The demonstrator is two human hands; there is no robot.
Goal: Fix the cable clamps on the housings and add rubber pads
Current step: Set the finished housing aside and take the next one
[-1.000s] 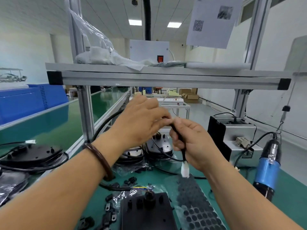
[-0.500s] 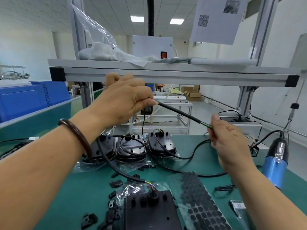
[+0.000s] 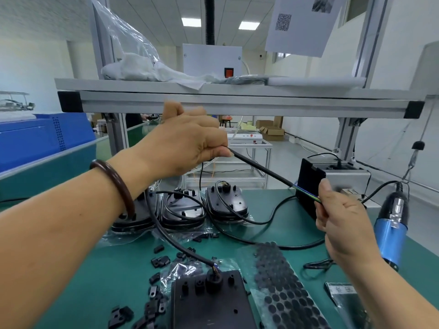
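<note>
Black cable (image 3: 261, 168) pulled taut in mid-air
Left hand (image 3: 187, 143) pinches the cable, right hand (image 3: 342, 224) pinches its coloured wires (image 3: 308, 195) — light and springy, I'd hold the black part. Other end enters the near housing (image 3: 209, 305).

The green counter (image 3: 118, 262) carries three housings (image 3: 184, 210) in a back row, another housing (image 3: 211, 305) nearest, loose clamps (image 3: 160, 261) to its left, a pad sheet (image 3: 280, 293) to its right, and perhaps a foil pouch (image 3: 343, 298).
</note>
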